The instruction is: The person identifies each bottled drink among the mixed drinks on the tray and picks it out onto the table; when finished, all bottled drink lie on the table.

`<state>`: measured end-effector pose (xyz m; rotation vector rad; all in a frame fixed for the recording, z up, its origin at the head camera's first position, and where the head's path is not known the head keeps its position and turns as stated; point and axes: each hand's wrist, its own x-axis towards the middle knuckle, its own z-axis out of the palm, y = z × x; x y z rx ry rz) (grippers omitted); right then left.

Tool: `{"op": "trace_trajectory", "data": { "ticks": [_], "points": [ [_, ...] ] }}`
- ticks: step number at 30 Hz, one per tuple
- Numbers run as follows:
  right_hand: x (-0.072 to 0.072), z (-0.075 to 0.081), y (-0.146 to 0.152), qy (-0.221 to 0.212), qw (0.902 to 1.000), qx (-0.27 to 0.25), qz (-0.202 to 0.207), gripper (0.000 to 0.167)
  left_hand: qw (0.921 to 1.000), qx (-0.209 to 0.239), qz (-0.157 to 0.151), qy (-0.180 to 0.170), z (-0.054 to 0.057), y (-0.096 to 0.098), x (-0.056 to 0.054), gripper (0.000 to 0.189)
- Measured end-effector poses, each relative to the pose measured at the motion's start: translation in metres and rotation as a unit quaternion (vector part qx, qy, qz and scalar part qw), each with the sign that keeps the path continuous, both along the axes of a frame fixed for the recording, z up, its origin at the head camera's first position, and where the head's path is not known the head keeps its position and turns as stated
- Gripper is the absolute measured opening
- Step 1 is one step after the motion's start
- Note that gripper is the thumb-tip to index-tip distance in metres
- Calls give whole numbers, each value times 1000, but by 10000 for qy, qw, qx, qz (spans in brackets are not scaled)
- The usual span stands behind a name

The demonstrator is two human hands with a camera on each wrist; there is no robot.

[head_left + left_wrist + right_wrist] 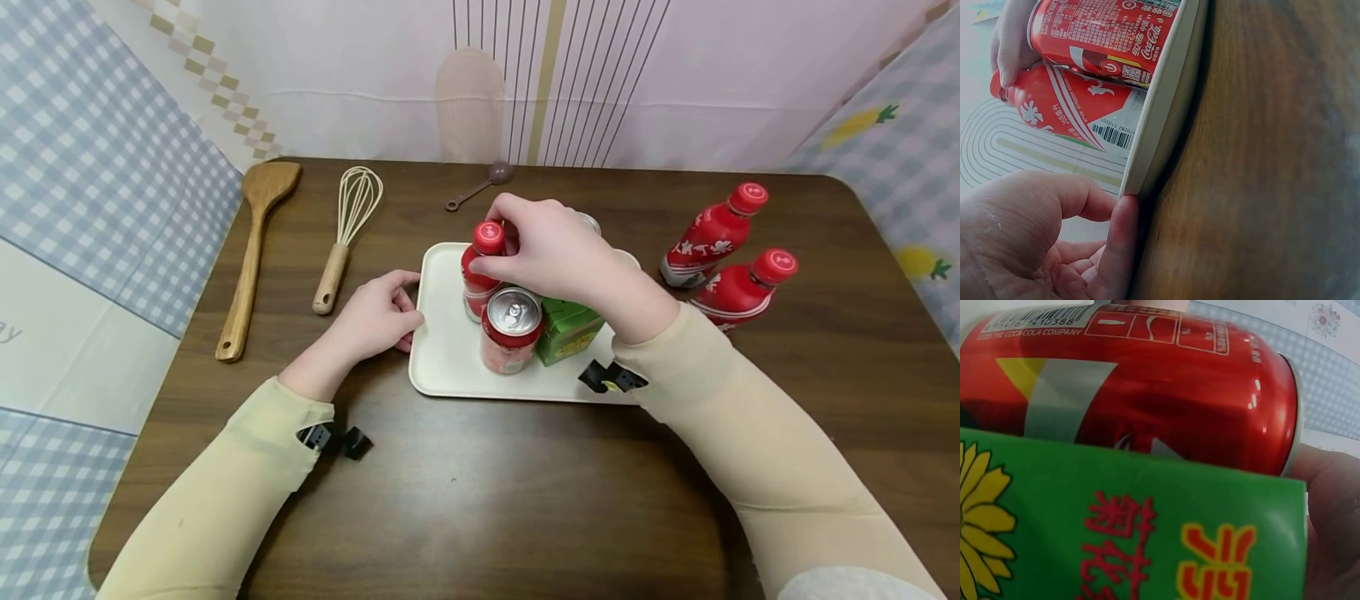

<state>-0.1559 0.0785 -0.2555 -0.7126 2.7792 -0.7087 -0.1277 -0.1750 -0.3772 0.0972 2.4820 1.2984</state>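
My left hand pinches the left rim of a cream tray between thumb and finger; the left wrist view shows the fingertips at that rim. My right hand reaches across the tray and grips a small red bottle just below its cap. In front of that bottle stands a red Coca-Cola can, silver top up. A green drink carton with a yellow flower print stands beside the can, partly under my right forearm. Behind my right hand, the silver top of another can peeks out, mostly hidden.
Two more red bottles, one farther back and one nearer, stand right of the tray. A wooden spatula and a whisk lie at the left. A brown measuring spoon lies near the back edge.
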Motion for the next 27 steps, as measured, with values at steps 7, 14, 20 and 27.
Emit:
{"op": "trace_trajectory", "data": {
  "ticks": [7,14,20,27],
  "points": [
    [1,0,-5,84,9998,-67,-169,42,10000,-17,-8,17,0,0,1,64],
    [-5,0,-2,-329,9985,-444,-10,36,10000,33,18,20,0,1,1,64],
    [-9,0,6,-1063,9909,-791,240,34,10000,48,29,-3,1,1,2,65],
    [-8,-1,8,-1115,9878,-972,486,38,10000,-36,16,19,0,0,2,64]
  ]
}}
